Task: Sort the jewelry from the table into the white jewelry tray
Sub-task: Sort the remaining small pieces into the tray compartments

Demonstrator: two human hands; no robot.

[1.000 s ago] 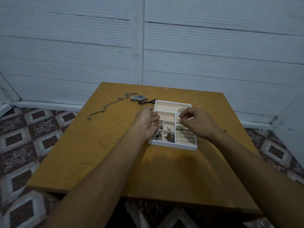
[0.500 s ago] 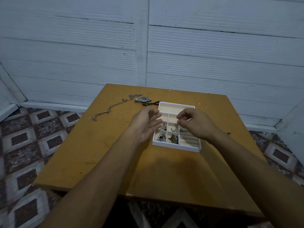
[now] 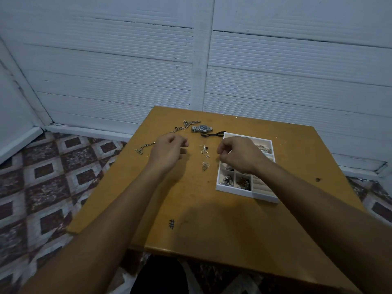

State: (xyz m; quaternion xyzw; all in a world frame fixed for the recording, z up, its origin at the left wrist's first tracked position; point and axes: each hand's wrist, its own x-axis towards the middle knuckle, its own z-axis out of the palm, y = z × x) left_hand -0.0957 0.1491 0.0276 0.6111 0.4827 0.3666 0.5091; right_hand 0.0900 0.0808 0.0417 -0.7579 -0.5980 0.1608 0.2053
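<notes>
Jewelry tray (image 3: 244, 192) sits near the worktop's (image 3: 212, 230) right edge, while the left hand (image 3: 167, 150) and right hand (image 3: 239, 154) hover loosely curled, apparently holding nothing.

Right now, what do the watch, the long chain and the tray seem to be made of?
Watch: likely polished steel, a silvery band with glints and a dark blue dial. Long chain: silver-toned metal links, probably plated. Tray: matte white walls, maybe plastic or painted wood, with a beige lining that looks like fabric.
</notes>
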